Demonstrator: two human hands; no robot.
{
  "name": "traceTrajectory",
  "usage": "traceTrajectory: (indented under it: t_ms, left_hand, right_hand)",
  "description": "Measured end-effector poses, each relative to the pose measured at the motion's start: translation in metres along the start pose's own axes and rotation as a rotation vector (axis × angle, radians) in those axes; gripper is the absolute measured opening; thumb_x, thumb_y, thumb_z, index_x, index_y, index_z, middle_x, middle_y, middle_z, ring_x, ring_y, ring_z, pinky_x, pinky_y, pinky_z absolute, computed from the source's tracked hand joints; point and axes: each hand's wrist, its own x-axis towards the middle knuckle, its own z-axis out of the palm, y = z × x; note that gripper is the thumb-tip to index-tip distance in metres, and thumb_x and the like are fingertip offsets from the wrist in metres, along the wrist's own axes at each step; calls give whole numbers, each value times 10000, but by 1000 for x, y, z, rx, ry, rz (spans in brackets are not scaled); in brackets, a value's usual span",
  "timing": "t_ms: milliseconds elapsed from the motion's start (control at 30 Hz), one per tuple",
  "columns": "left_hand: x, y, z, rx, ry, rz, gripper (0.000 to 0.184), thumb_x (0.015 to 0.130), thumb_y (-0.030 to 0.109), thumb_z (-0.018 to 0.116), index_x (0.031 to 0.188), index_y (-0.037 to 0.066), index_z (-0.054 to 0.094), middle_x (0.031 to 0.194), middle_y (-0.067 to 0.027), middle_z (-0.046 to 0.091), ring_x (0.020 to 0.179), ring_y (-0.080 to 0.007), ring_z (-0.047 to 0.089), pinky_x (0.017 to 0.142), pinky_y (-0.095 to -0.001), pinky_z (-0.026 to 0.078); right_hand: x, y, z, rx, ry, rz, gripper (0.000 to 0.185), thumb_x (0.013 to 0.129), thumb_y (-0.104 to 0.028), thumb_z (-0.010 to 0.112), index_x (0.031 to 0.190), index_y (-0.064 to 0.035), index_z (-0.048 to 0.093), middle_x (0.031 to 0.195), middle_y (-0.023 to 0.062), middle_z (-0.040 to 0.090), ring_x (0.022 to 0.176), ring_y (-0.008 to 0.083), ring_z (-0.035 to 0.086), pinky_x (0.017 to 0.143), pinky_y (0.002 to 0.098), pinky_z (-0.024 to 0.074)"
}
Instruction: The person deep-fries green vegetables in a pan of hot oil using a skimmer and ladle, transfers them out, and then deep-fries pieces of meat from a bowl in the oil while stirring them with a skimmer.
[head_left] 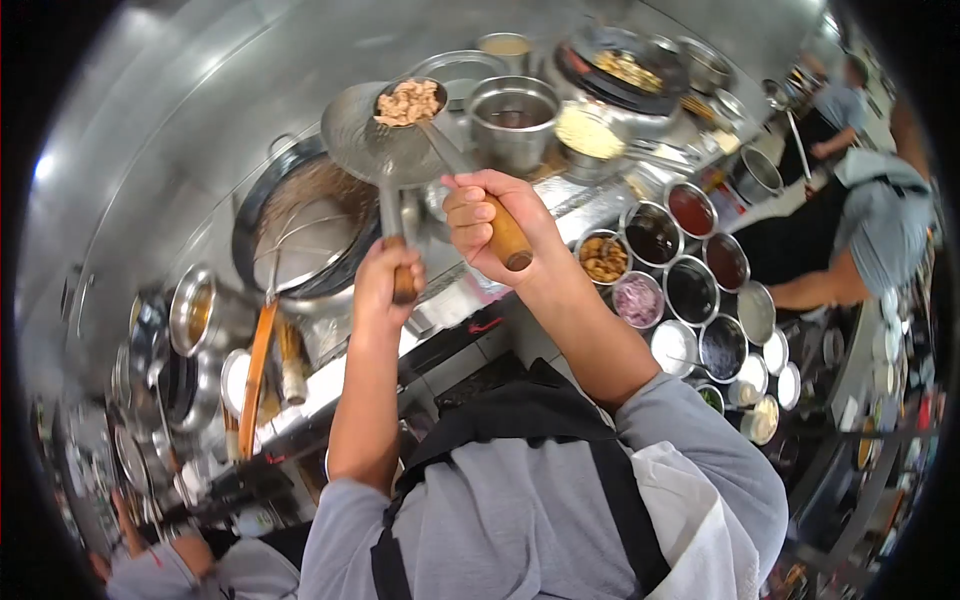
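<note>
My left hand [388, 283] is closed around the wooden handle of a large perforated strainer [352, 135]. In my right hand [500, 225] is the wooden grip of a ladle [447, 148], whose bowl is heaped with cooked meat pieces [410, 102]. The ladle's bowl is over the right part of the strainer; whether the two touch I cannot tell. Left of the strainer sits a dark wok [250, 215] with cloudy, foamy liquid in it. A tall metal pot [513, 118] stands just right of the strainer.
A second wok [625, 70] with food is at the back right. Several containers of sauces and ingredients [690, 290] stand right of my arm. A long wooden handle [258, 380] sticks out at left. Co-workers stand at right [880, 220] and lower left [190, 565].
</note>
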Motion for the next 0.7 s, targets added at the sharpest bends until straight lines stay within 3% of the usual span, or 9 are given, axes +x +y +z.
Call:
traceTrajectory:
  t_ms: [133, 200, 333, 400, 467, 533, 600, 633, 700]
  left_hand:
    - [-16, -45, 12, 41, 24, -33, 291, 753, -45, 587, 940, 65, 393, 734, -80, 500, 541, -168, 526, 414, -281, 442]
    - [-13, -62, 13, -8, 43, -106, 285, 748, -57, 581, 937, 63, 405, 726, -79, 502, 535, -162, 521, 411, -276, 434]
    - [4, -88, 23, -117, 69, -202, 201, 755, -53, 556, 850, 66, 426, 688, -71, 497, 523, -142, 503, 416, -245, 411]
    - [13, -101, 24, -202, 17, -243, 166, 764, -40, 544, 813, 67, 428, 688, -73, 497, 528, -140, 502, 427, -242, 411]
    - [18, -109, 36, -208, 36, -244, 132, 772, -20, 532, 783, 74, 440, 677, -62, 495, 537, -137, 498, 440, -248, 411]
    - [22, -120, 41, -254, 60, -250, 129, 770, -15, 536, 790, 78, 449, 672, -57, 495, 535, -137, 491, 442, -254, 407]
    - [26, -128, 51, -294, 117, -262, 128, 767, 0, 541, 792, 95, 458, 668, -53, 496, 533, -141, 477, 450, -259, 395]
    - [27, -130, 58, -301, 135, -258, 125, 768, 5, 539, 788, 98, 457, 669, -54, 497, 534, -143, 476, 453, -261, 394]
    - [32, -141, 64, -287, 153, -242, 104, 779, 27, 527, 769, 105, 458, 676, -57, 500, 552, -153, 483, 466, -279, 404]
  right_hand:
    - [-47, -50, -11, 3, -86, -99, 99, 920, -109, 529, 834, -60, 531, 623, -33, 482, 481, 82, 471, 435, 241, 408]
    - [-69, -87, -24, -75, -106, -193, 142, 926, -109, 527, 1025, -13, 559, 670, -43, 490, 486, 57, 453, 416, 222, 379]
    - [-83, -182, -37, -231, 59, -324, 58, 917, -92, 519, 899, -44, 490, 666, -34, 481, 489, 63, 459, 405, 230, 401]
    - [-71, -239, -46, -580, 384, -487, 89, 896, -89, 517, 843, -67, 449, 648, -15, 483, 500, 80, 484, 407, 249, 418]
    - [-53, -296, -63, -1221, 758, -591, 87, 866, -103, 522, 875, -37, 467, 659, 32, 528, 517, 127, 524, 407, 317, 429]
    - [-45, -358, -78, -1664, 1115, -409, 231, 842, -75, 500, 1050, 21, 475, 650, 93, 542, 462, 193, 524, 368, 375, 397]
    - [-45, -412, -99, -2036, 1350, -341, 342, 838, -110, 518, 1127, 68, 486, 939, 255, 668, 721, 357, 681, 553, 463, 507]
    - [-53, -403, -85, -2080, 1418, -307, 455, 840, -127, 512, 1258, 32, 428, 1052, 313, 639, 892, 424, 673, 729, 470, 523]
    - [-51, -408, -96, -2251, 1508, -405, 495, 841, -143, 515, 1302, -12, 391, 1065, 314, 633, 946, 437, 652, 806, 484, 498]
